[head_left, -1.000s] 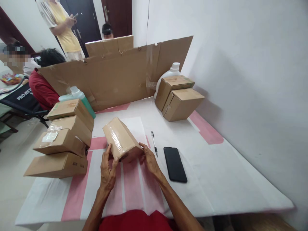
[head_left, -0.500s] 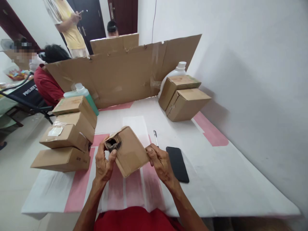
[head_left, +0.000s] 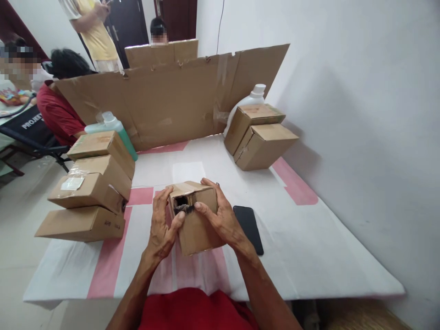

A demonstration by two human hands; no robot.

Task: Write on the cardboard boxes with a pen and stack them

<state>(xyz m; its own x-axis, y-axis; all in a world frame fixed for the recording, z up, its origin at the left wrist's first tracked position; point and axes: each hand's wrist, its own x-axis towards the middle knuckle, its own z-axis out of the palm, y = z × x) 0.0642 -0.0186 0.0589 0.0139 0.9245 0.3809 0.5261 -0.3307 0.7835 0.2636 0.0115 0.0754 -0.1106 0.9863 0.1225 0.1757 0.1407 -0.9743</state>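
Between my two hands is a small cardboard box (head_left: pixel 201 233) with a ragged, dark-edged hole in its upper left part. My left hand (head_left: pixel 165 224) grips its left side, the thumb just below the hole. Across the right side and top lies my right hand (head_left: pixel 220 213), its thumb pressing at the hole's right edge. What is inside the hole is too dark to make out. A black phone (head_left: pixel 248 229) lies on the table just right of my right hand.
Several cardboard boxes (head_left: pixel 80 222) line the table's left side by a green-liquid bottle (head_left: pixel 125 137). Two more boxes (head_left: pixel 264 144) and a white bottle (head_left: pixel 245 103) stand at back right. A cardboard panel (head_left: pixel 172 101) crosses the back; people (head_left: pixel 60 105) are beyond it.
My right hand has shifted from the box's lower right corner to its right side and top, near the hole. The box has turned and moved right. The pen is now hidden.
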